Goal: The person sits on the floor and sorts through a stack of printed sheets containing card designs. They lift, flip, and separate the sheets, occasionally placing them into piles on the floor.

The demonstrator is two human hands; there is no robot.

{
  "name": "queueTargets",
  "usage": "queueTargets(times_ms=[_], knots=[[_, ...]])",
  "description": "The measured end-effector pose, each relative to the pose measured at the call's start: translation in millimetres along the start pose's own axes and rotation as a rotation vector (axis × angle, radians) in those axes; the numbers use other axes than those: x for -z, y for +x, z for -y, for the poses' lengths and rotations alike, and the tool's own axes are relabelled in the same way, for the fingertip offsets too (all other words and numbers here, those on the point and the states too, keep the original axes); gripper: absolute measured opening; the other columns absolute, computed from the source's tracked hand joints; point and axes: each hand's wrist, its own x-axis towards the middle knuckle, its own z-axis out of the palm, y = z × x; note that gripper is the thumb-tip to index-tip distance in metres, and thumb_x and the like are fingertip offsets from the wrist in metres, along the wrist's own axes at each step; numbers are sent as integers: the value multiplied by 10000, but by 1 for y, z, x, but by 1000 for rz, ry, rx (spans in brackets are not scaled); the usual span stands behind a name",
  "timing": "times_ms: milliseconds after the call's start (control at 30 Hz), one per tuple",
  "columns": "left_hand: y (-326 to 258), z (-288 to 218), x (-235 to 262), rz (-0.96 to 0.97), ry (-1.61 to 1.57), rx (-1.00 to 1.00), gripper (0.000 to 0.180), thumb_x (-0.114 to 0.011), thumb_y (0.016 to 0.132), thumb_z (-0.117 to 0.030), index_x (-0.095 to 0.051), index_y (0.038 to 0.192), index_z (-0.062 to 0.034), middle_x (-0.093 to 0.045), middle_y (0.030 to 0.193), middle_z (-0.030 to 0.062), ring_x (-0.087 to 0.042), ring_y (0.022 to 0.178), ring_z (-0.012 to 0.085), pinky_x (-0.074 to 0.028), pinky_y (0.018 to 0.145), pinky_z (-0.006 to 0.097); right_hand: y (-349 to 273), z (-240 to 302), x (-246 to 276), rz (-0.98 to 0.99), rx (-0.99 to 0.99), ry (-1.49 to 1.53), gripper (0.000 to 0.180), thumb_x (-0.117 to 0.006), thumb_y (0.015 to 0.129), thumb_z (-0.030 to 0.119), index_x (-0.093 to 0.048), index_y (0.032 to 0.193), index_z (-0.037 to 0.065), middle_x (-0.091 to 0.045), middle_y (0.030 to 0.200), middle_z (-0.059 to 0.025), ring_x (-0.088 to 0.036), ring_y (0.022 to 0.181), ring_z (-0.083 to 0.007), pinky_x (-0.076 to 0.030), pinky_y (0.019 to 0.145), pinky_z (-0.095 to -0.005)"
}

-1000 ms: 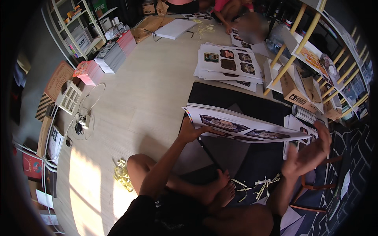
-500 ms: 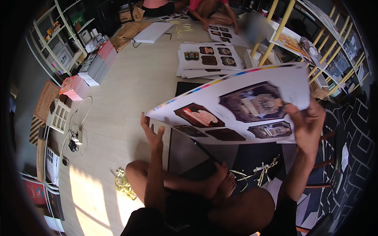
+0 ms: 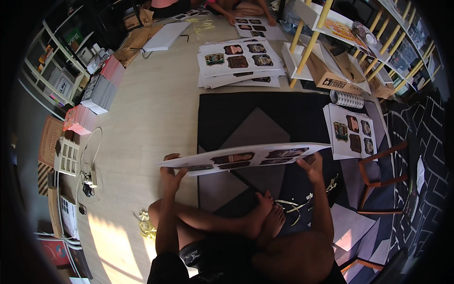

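A large white printed sheet [image 3: 246,159] with dark framed pictures is stretched between my two hands above the mat, seen at a steep slant. I cannot tell whether it is one sheet or several together. My left hand [image 3: 172,174] grips its left end, thumb on the near side. At the opposite end my right hand [image 3: 311,167] pinches the corner between thumb and fingers. Below lies a black and grey patterned mat [image 3: 257,125]. To the right of the sheet rests a pile of similar prints [image 3: 339,143].
Farther off is a larger pile of prints [image 3: 220,70]. A patterned roll [image 3: 347,99] and a cardboard box [image 3: 326,75] are by the shelf [image 3: 302,45]. Ribbon-like strips [image 3: 147,226] lie by my knee. Cables [image 3: 97,151] run along the left. Another person's hands [image 3: 231,20] touch a print.
The sheet has come down and toward me, from a raised tilt to nearly level. My right hand has moved left and down, uncovering the prints and roll on the right.
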Motion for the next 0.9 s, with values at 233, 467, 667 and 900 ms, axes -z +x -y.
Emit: queueTargets(times_ms=[233, 467, 667, 900], knots=[[-3, 0, 16, 161, -11, 109, 687, -801, 800, -79, -445, 1375, 38, -589, 1188, 132, -564, 1096, 242, -454, 996, 399, 14, 24, 1, 104, -72, 107, 468, -873, 664, 41, -615, 1053, 0, -672, 1057, -112, -636, 1016, -191, -488, 920, -336], [-2, -3, -1, 32, 156, 276, 765, -872, 703, -62, -468, 1329, 110, -570, 1266, 226, -552, 1143, 323, -442, 1019, 404, 22, 13, 11, 95, -200, 0, 304, -831, 731, 12, -687, 997, -19, -732, 944, -106, -689, 906, -183, -534, 852, -347], [-8, 13, -12, -30, 172, 165, 782, -883, 684, -56, -461, 1314, 136, -566, 1263, 255, -554, 1140, 342, -448, 1019, 413, 14, 0, 9, 63, -78, 85, 365, -841, 718, -24, -700, 1054, -10, -742, 1011, -88, -695, 938, -171, -557, 875, -338], [-20, 38, 0, -80, 317, 111, 742, -878, 697, -66, -471, 1279, 146, -590, 1225, 252, -586, 1074, 344, -469, 995, 416, 3, -21, 3, -1, -154, 19, 306, -820, 728, -55, -698, 1006, -12, -741, 998, -103, -700, 918, -175, -568, 844, -329]])
